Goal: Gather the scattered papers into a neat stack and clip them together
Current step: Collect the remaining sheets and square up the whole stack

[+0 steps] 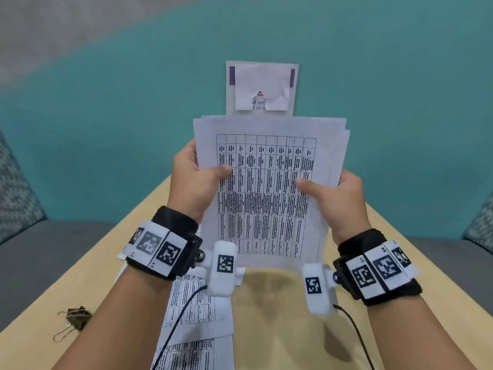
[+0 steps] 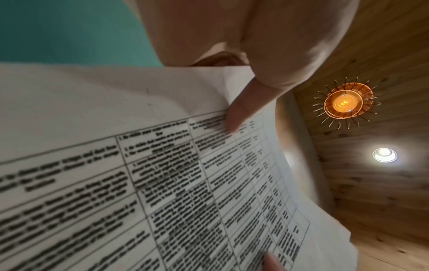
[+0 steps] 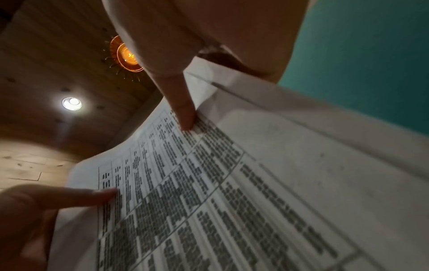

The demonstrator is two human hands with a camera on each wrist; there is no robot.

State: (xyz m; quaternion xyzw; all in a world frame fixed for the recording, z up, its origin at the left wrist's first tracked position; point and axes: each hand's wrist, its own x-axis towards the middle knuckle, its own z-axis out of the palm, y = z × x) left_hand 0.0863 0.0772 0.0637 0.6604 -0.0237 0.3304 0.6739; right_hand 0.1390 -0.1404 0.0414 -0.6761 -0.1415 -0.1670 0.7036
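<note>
I hold a stack of printed table sheets (image 1: 266,198) upright over the wooden table (image 1: 293,329), its top edges slightly uneven. My left hand (image 1: 202,169) grips the stack's left edge, thumb on the front page and fingers behind. My right hand (image 1: 325,185) grips the right edge the same way. In the left wrist view my left hand's thumb (image 2: 241,111) presses the front sheet (image 2: 162,183). My right hand's thumb (image 3: 183,111) pinches the page (image 3: 232,201) in the right wrist view. Two more printed sheets (image 1: 197,311) lie flat on the table under my left forearm. Binder clips (image 1: 76,319) lie at the table's left edge.
A teal wall stands behind the table, with a paper notice (image 1: 261,88) stuck to it. Grey seat cushions (image 1: 40,252) flank the table on both sides. Cables (image 1: 354,335) run from the wrist cameras over the tabletop. Ceiling lamps (image 2: 343,102) show in the wrist views.
</note>
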